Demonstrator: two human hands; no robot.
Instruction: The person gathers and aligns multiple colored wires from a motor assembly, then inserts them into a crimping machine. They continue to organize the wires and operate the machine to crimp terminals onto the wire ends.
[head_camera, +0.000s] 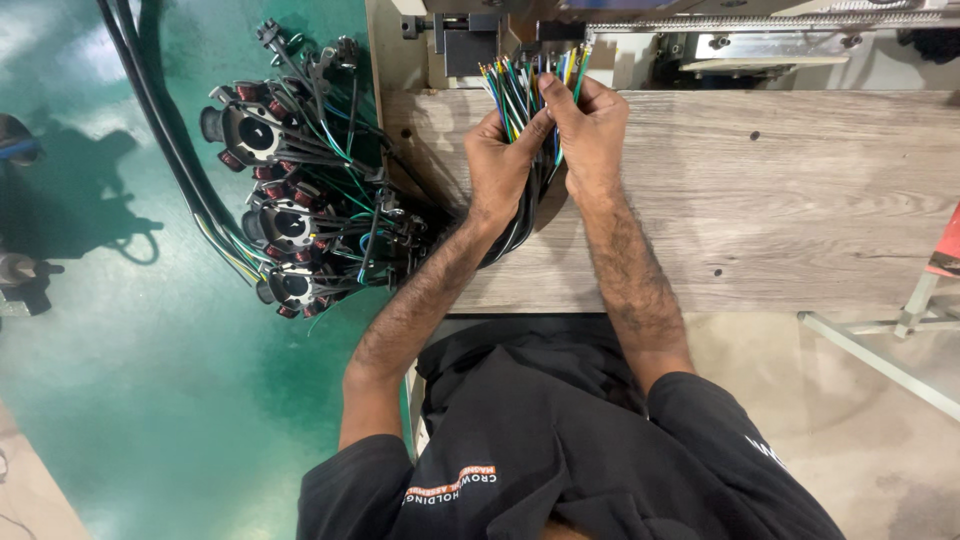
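Both hands up on the wooden table (760, 200). Left hand (497, 165) closed around a bunch of coloured wires (520, 85). Right hand (590, 135) pinching wire tips. Sorting begun, not finished. Round copper coil parts (275, 215) hanging off the table's left edge.

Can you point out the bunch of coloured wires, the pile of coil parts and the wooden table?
Bunch of coloured wires (512, 90), head view: the fanned tips above the hands.
Pile of black round coil parts (290, 225), head view: middle coil's ring.
Grey wooden table (780, 200), head view: bare top.
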